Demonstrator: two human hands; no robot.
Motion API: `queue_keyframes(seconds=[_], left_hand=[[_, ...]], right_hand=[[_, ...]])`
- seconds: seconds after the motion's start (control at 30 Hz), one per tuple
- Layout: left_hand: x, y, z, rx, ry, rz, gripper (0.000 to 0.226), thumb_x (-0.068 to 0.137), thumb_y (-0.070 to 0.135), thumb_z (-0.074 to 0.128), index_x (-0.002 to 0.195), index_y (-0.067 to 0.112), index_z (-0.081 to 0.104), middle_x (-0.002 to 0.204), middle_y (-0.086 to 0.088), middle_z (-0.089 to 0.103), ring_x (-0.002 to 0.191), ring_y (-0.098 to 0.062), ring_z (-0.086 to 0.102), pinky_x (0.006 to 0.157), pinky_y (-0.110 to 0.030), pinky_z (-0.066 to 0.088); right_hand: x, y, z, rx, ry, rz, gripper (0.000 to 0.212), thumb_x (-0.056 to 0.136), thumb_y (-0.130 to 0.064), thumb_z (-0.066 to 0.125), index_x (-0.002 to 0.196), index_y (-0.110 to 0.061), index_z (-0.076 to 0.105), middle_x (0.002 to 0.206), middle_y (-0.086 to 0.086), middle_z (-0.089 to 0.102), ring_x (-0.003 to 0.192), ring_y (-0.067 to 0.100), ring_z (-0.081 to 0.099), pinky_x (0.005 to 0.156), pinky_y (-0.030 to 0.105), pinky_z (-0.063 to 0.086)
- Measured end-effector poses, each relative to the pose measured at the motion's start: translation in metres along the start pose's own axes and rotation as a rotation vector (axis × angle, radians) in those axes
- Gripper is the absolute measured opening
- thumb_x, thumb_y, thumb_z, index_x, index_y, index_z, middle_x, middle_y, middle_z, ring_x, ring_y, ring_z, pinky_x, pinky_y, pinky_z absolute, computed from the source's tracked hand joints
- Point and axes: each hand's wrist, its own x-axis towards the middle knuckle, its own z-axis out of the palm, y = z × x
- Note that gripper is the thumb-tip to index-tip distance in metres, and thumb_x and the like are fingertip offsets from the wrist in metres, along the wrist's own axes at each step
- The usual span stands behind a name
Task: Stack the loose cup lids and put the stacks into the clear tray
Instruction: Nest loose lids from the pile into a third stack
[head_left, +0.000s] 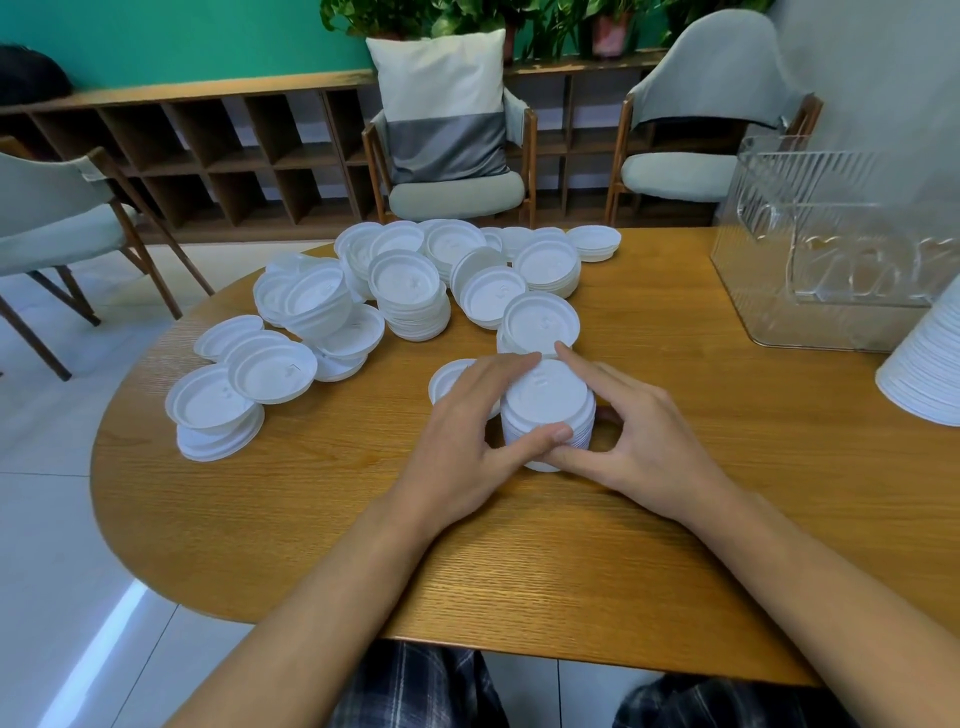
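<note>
1. At centre frame, on the counter (727, 519): one stack of lids (548, 410) standing upright, enclosed on both sides by the hands.
2. Left hand (467, 441): half closed around the stack's left flank, thumb pressed on the near rim, forefinger stretched over the far edge. Grip judged to be a squaring-up hold, pressing stray lids into line.
3. Right hand (639, 447): likewise half curled, forefinger reaching the far rim, thumb meeting the left thumb at the near base. Two-sided hold judged necessary because nested lids slide sideways under a one-sided push.
4. Just behind the held stack: a shorter stack (540, 322), top lid rim-up, touching or nearly touching the fingertips; contact cannot be confirmed.
5. Partly hidden beneath the left hand: a single loose lid (447, 376), flat on the counter.
6. Upper centre and centre left of frame: remaining lids (410, 296) in uneven heaps, some leaning, some upturned. Kept within reach, judged to be feed stock for further stacks.
7. Upper right of frame: clear tray (831, 249), well apart from the held stack. Contents hard to read through the ribbed walls; no lid stack confirmed inside.
8. Right edge of frame: a tall white column (924, 374), cut off by the frame; identity not determined.
9. Progress assessment: early. Most lids unsorted, transfer to tray not yet begun for this stack.
10. Risk noted: tilt or spill on lifting unless held from both sides.
</note>
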Motion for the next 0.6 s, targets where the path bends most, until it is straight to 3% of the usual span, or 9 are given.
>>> queue_keyframes(seconds=[0.1,0.17,0.3,0.37,0.47,0.6], left_hand=[[-0.003,-0.006,-0.009,0.042,0.133,-0.023,0.051,0.102,0.050,0.057,0.142,0.019,0.062,0.138,0.009,0.064,0.131,-0.007,0.055,0.109,-0.021,0.039],[-0.002,-0.014,-0.013,0.125,0.210,-0.104,0.047,0.099,0.046,0.060,0.139,0.020,0.064,0.137,0.009,0.063,0.132,-0.007,0.054,0.109,-0.014,0.036],[-0.001,-0.022,-0.010,0.244,0.140,-0.240,0.062,0.089,0.049,0.076,0.143,0.024,0.060,0.145,0.009,0.059,0.139,-0.008,0.047,0.104,0.003,0.017],[-0.002,-0.023,-0.009,0.253,0.136,-0.260,0.066,0.086,0.052,0.080,0.143,0.026,0.059,0.143,0.011,0.061,0.137,-0.008,0.049,0.102,0.000,0.021],[-0.001,-0.024,-0.010,0.263,0.153,-0.296,0.067,0.084,0.049,0.083,0.144,0.027,0.059,0.140,0.012,0.063,0.134,-0.010,0.051,0.102,-0.015,0.030],[-0.002,-0.022,-0.011,0.242,0.147,-0.335,0.072,0.084,0.046,0.083,0.148,0.029,0.056,0.135,0.015,0.064,0.132,-0.009,0.047,0.096,-0.005,0.027]], right_hand=[[0.000,0.000,-0.001,-0.033,0.026,-0.006,0.098,0.076,-0.057,0.084,0.159,-0.028,0.041,0.146,-0.019,0.055,0.137,-0.001,0.048,0.114,0.032,0.044],[0.001,0.001,-0.002,-0.047,0.048,0.012,0.099,0.075,-0.057,0.084,0.159,-0.030,0.040,0.144,-0.021,0.055,0.137,-0.004,0.047,0.114,0.027,0.042],[0.001,0.003,-0.004,-0.072,0.053,0.014,0.101,0.077,-0.054,0.086,0.162,-0.036,0.033,0.146,-0.024,0.051,0.138,-0.009,0.043,0.111,0.013,0.037],[0.000,0.001,-0.004,-0.077,0.041,-0.003,0.100,0.079,-0.049,0.086,0.162,-0.041,0.030,0.147,-0.027,0.047,0.138,-0.014,0.039,0.108,0.005,0.031],[0.000,0.003,-0.004,-0.085,0.028,-0.027,0.089,0.082,-0.047,0.084,0.159,-0.037,0.039,0.143,-0.021,0.052,0.134,-0.011,0.044,0.105,0.003,0.031],[0.001,0.005,-0.004,-0.084,0.034,-0.037,0.085,0.082,-0.045,0.085,0.156,-0.033,0.045,0.142,-0.018,0.054,0.134,-0.005,0.047,0.105,0.006,0.033]])
